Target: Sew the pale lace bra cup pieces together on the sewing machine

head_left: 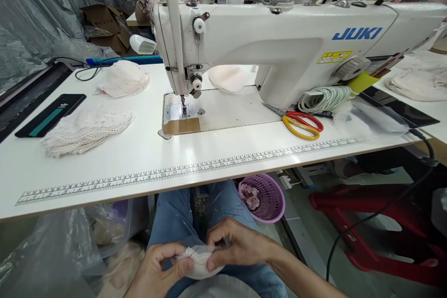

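Note:
Below the table edge, over my lap in blue jeans, both hands pinch a small white lace-trimmed fabric piece (pixel 199 260). My left hand (pixel 159 270) grips its left side with thumb and fingers closed. My right hand (pixel 240 244) holds its right side, fingers curled over it. A white JUKI sewing machine (pixel 279 42) stands on the white table (pixel 139 149) above, its needle (pixel 183 102) over the metal plate.
A stack of lace pieces (pixel 84 130) and another pale pile (pixel 122 79) lie left on the table beside a black phone (pixel 50 115). Red and yellow scissors (pixel 302 123) and coiled white cord (pixel 324 98) sit right. A purple basket (pixel 267 198) is under the table; a plastic bag (pixel 52 251) at left.

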`<state>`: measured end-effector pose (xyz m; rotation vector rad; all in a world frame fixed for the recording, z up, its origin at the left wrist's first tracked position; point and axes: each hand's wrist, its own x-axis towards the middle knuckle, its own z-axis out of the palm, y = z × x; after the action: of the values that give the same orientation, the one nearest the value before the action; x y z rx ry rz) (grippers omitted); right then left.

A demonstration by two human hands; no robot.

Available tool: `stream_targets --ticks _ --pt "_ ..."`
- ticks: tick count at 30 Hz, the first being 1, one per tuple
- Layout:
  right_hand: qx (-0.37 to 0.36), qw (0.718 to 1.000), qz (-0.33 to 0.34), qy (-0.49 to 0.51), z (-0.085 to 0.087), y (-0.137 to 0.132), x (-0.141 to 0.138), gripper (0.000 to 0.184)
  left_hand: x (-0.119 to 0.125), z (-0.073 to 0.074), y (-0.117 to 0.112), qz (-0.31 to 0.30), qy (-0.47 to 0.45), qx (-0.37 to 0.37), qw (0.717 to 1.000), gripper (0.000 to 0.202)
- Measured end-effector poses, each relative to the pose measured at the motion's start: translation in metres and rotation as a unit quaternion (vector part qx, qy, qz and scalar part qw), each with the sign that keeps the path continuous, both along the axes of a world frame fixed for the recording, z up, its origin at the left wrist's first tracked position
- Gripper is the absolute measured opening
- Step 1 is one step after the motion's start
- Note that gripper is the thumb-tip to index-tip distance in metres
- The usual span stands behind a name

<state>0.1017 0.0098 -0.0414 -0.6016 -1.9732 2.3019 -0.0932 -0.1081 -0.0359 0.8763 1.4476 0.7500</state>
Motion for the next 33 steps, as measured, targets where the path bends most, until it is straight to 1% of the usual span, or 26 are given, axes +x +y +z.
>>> stream_targets --ticks 2,4,7,10,16,22,29,33 --pt "-0.007 1.000 0.007 0.003 0.000 -0.001 0.001 0.048 0.002 0.003 0.002 -0.025 0.020 -0.011 0.999 0.048" --pt "0.008 1.000 -0.005 0.009 0.004 -0.002 0.000 0.048 0.004 0.006 0.004 -0.041 0.023 -0.024 0.999 0.050" --pt "0.028 0.999 -0.018 0.013 0.010 -0.005 -0.005 0.045 0.005 0.009 0.005 -0.048 0.047 -0.017 0.998 0.052" --pt "0.021 0.999 -0.018 0.023 0.012 -0.006 -0.008 0.044 0.004 0.009 0.004 -0.047 0.068 -0.013 0.997 0.050" --pt "-0.038 0.999 -0.019 0.019 0.008 -0.006 -0.005 0.042 0.006 0.010 0.005 -0.033 0.026 -0.027 0.999 0.048" --pt "-0.036 0.998 -0.025 0.035 0.004 -0.006 -0.002 0.038 0.006 0.009 0.007 -0.041 0.030 -0.038 0.998 0.047" --pt "-0.037 0.999 -0.039 0.011 0.009 -0.005 -0.006 0.041 0.006 0.009 0.010 -0.038 0.034 -0.032 0.998 0.051" --pt "-0.057 0.998 -0.039 0.003 0.008 -0.005 -0.006 0.040 0.005 0.009 0.010 -0.029 0.012 -0.065 0.997 0.055"
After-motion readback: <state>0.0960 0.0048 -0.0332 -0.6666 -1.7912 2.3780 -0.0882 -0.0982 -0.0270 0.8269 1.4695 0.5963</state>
